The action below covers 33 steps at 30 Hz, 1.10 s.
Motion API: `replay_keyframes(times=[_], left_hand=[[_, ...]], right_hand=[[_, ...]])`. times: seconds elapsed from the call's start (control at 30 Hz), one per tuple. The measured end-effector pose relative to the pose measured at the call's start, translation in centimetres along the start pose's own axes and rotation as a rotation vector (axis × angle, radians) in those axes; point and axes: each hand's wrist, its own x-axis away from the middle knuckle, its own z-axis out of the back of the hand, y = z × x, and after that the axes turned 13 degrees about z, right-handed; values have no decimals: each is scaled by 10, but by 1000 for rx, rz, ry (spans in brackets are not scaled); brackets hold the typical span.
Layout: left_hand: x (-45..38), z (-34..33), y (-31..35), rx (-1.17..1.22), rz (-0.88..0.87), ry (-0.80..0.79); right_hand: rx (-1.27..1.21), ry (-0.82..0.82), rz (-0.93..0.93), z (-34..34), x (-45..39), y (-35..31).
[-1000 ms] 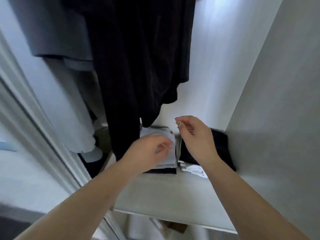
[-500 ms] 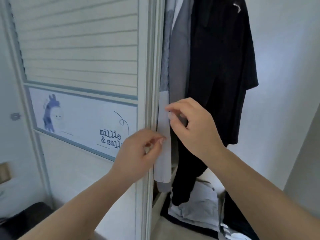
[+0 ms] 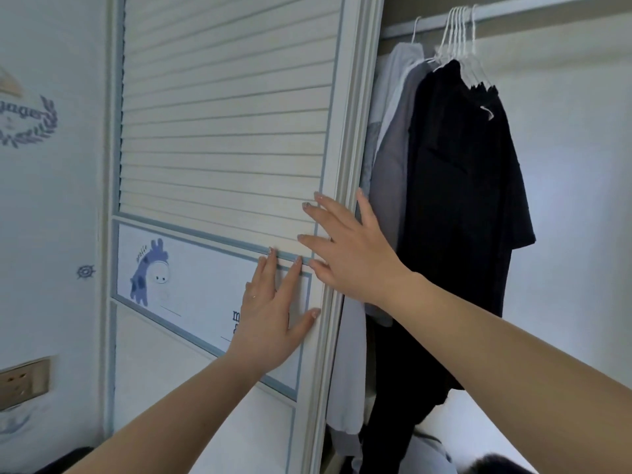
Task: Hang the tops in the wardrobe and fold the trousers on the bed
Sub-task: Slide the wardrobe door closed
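the tops (image 3: 455,186) hang in the open right side of the wardrobe (image 3: 564,165), bunched close together on white hangers (image 3: 458,39) hooked over the rail (image 3: 547,6). i see a black top at the front, a grey one behind it and a pale bluish white one nearest the door edge, all drooping long and loose. below them, at the bottom of the compartment, i can make out a bit of folded pale and dark cloth (image 3: 434,449), too cut off to tell what it is. no trousers or bed show from where i look.

my left hand (image 3: 270,313) lies flat on the sliding door (image 3: 222,131), fingers straight and a little spread, tips touching the blue strip above the cartoon panel (image 3: 191,285), thumb out toward the door's right frame. there is a thin ring on one finger. my right hand (image 3: 352,254) is higher and just to the right, fingers fanned wide and straight, the palm against the door's right edge, fingertips on the slatted part. neither hand grips anything.

the door has white slats above, a picture of a blue giraffe in the middle and a plain panel below. on the wall to the left i see a socket (image 3: 22,383).
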Motion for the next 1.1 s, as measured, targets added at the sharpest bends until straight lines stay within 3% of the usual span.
replay_keyframes(times=[0.4,0.63,1.1], left_hand=[[5,-3,13,-62,10,31],[13,-18,31,-7,-89,146],[38,-44,104,151,-309,219]], right_hand=[[25,145,16,-2,16,7],[-28,111,26,10,47,16],[15,64,-39,57,137,38]])
